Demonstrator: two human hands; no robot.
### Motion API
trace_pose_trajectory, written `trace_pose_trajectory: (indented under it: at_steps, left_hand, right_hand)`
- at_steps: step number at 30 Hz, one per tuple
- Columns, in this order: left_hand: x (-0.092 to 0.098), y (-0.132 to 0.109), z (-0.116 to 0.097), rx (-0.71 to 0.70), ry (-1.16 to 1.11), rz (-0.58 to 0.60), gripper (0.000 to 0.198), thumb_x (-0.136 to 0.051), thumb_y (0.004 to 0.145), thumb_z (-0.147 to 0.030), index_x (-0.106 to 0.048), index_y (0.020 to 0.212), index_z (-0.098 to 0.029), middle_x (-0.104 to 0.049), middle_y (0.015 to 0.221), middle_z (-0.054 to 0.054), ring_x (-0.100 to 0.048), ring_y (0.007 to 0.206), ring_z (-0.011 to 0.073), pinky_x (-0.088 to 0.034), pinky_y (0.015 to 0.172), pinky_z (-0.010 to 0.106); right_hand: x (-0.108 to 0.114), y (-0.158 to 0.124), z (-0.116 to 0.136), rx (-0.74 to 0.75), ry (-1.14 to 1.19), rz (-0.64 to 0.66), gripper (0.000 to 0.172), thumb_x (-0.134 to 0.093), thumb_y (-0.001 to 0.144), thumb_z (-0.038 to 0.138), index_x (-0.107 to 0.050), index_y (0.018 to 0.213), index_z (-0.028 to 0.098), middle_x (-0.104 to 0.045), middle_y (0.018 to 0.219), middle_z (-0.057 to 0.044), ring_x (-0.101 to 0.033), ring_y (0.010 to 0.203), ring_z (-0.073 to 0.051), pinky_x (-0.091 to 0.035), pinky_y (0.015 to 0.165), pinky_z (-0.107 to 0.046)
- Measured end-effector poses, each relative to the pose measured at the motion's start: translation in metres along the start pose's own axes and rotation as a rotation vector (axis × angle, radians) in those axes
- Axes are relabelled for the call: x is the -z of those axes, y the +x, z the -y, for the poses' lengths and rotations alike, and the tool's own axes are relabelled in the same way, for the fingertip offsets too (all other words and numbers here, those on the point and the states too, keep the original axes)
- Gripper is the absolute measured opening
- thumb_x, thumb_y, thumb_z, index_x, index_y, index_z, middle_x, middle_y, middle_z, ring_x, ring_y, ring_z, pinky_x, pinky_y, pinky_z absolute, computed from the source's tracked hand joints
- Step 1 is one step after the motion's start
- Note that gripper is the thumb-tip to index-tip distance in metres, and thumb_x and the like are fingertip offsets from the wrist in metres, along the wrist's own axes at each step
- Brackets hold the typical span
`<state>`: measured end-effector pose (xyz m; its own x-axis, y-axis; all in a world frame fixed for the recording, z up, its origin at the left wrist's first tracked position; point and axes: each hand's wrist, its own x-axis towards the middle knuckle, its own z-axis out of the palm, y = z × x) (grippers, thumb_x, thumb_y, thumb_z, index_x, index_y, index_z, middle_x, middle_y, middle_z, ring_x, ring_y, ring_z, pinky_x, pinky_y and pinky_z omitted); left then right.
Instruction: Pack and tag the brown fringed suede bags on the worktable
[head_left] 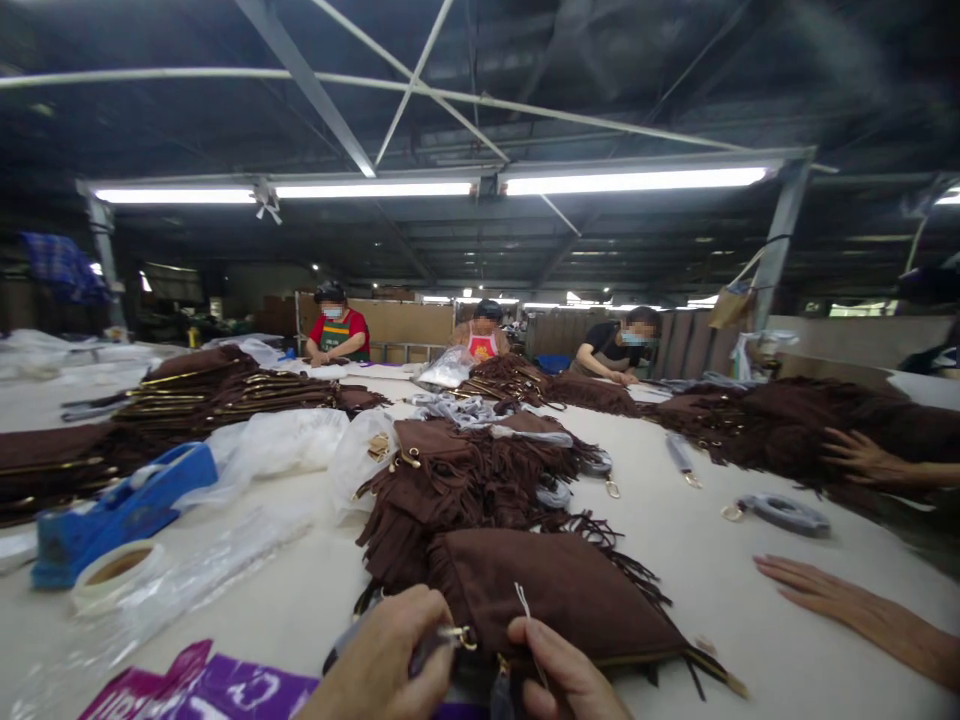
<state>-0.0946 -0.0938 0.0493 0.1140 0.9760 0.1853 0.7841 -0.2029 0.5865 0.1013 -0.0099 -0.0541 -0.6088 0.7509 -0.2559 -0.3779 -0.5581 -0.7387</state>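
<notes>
A brown fringed bag (555, 590) with a gold zip edge lies in front of me. My left hand (401, 650) is closed around a dark strap end, and a small gold clasp (459, 636) shows beside its fingers at the bag's near left corner. My right hand (562, 670) pinches a thin white string (523, 600), whose ends stick up above the thumb over the bag. Under the right hand hangs a grey-wrapped piece (501, 690), partly hidden. More brown fringed bags (442, 470) are piled just beyond.
A blue tape dispenser (124, 515), a tape roll (116, 570) and clear plastic bags (277, 450) lie left. Grey-wrapped straps (784, 512) are at right. A co-worker's hands (862, 615) rest at the right, one on a bag pile (787, 430). Several people work across the table.
</notes>
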Motion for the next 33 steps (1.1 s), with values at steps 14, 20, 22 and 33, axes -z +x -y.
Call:
trace_pose_trajectory:
  at_steps: [14, 20, 22, 33]
  left_hand:
    - [-0.018, -0.017, 0.021, 0.161, -0.200, 0.116, 0.011, -0.051, 0.073, -0.018, -0.056, 0.082, -0.020, -0.062, 0.081, -0.002, -0.056, 0.081, 0.0162, -0.039, 0.069, 0.023]
    - [-0.016, -0.022, 0.016, 0.214, -0.082, 0.178, 0.018, -0.049, 0.079, -0.022, -0.066, 0.084, -0.019, -0.068, 0.087, 0.003, -0.060, 0.085, 0.0216, -0.040, 0.072, 0.028]
    - [-0.015, -0.021, 0.015, 0.221, -0.091, 0.205, 0.021, -0.047, 0.083, -0.026, -0.067, 0.082, -0.018, -0.068, 0.084, 0.004, -0.060, 0.082, 0.0217, -0.040, 0.070, 0.029]
    - [-0.021, -0.007, 0.013, 0.111, -0.247, 0.029, 0.034, -0.040, 0.092, -0.040, -0.053, 0.069, -0.019, -0.055, 0.072, 0.000, -0.050, 0.071, 0.0159, -0.036, 0.068, 0.026]
  right_hand:
    - [-0.048, -0.055, 0.054, 0.087, -1.252, 0.212, 0.036, -0.058, 0.085, 0.043, -0.071, 0.069, 0.014, -0.055, 0.056, 0.003, -0.045, 0.054, -0.009, -0.030, 0.050, -0.019]
    - [-0.079, -0.044, 0.063, 0.344, -1.595, 0.254, 0.024, -0.057, 0.088, 0.027, -0.078, 0.078, 0.019, -0.072, 0.071, 0.000, -0.061, 0.065, -0.014, -0.037, 0.061, -0.022]
    - [-0.080, -0.037, 0.065, 0.371, -1.625, 0.252, 0.023, -0.059, 0.088, 0.027, -0.077, 0.077, 0.020, -0.073, 0.071, -0.001, -0.063, 0.065, -0.015, -0.037, 0.062, -0.022]
    - [-0.079, -0.020, 0.067, 0.422, -1.534, 0.264, 0.024, -0.059, 0.089, 0.027, -0.075, 0.073, 0.017, -0.070, 0.069, 0.001, -0.061, 0.064, -0.013, -0.039, 0.061, -0.020]
